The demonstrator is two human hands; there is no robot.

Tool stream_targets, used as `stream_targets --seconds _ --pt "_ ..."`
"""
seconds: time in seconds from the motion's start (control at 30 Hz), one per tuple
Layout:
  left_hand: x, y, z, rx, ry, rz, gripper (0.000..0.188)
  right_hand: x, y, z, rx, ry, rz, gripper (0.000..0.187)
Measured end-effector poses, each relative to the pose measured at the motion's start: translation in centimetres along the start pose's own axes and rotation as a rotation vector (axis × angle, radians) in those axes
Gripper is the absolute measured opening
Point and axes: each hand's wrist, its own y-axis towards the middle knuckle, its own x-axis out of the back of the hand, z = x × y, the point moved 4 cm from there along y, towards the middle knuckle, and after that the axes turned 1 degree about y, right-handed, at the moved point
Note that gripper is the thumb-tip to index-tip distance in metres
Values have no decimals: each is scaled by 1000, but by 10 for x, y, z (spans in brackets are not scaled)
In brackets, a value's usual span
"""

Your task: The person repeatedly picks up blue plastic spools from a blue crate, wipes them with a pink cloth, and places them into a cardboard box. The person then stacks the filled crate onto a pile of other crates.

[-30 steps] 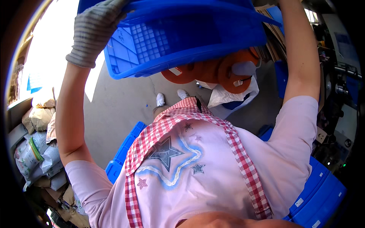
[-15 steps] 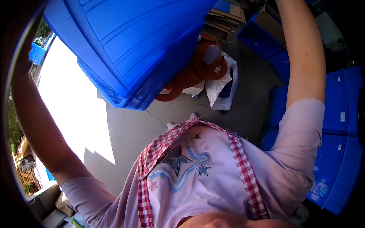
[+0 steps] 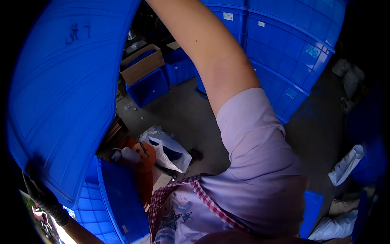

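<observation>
A large blue plastic lid (image 3: 65,105), with ribs and dark handwritten marks, is raised on edge at the left. My left hand (image 3: 42,195), in a dark glove, grips the lid's lower left edge; its fingers are partly in shadow. My bare right arm reaches up past the top of the picture along the lid's other side, so my right hand is out of sight. Under the lid's lower edge stands a blue plastic bin (image 3: 126,199), partly hidden by the lid.
Large blue bins (image 3: 284,49) are stacked at the far right. Beyond lie a blue crate (image 3: 148,87) and a cardboard box (image 3: 142,67). Near my feet are an orange stool-like object (image 3: 144,158) and a white plastic bag (image 3: 178,160). White sacks (image 3: 345,164) lie at the right.
The view has swung to the right, bringing the stacked bins to the upper middle. The lid now stands steeply at the left, apart from the bin below, and my gloved left hand shows.
</observation>
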Motion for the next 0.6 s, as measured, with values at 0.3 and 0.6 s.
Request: stream_targets --seconds 0.3,0.6 --pt "-351 -3 -151 -61 -612 499 36 387 -158 -132 -475 -713 409 30" --pt "-536 -111 -283 -349 -1075 837 23 560 -296 -41 -753 -1288 345 32"
